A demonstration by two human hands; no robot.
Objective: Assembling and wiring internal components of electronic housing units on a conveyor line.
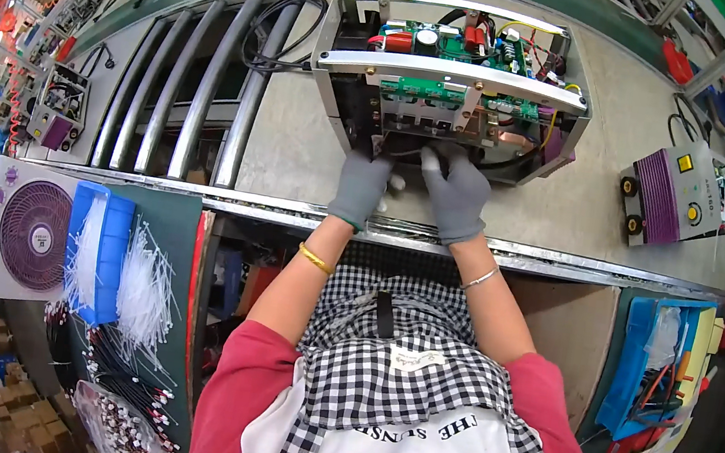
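An open-framed electrical machine (453, 77) with a metal frame, green circuit boards and wiring stands on the bench in front of me. Both my hands wear grey gloves with pale fingertips and reach into its lower near side. My left hand (361, 187) is at the lower left corner, its fingers closed and partly hidden by the frame; what they hold does not show clearly. My right hand (454, 195) has its fingers curled at a black cable (406, 151) that runs low inside the frame between my hands.
Metal rollers (213, 85) and a coiled black cord (271, 33) lie to the left. A purple-sided machine (677, 198) stands at right. Below the bench edge are a fan (37, 236), a blue bin (109, 260) with white cable ties (148, 289), and a blue tool tray (636, 358).
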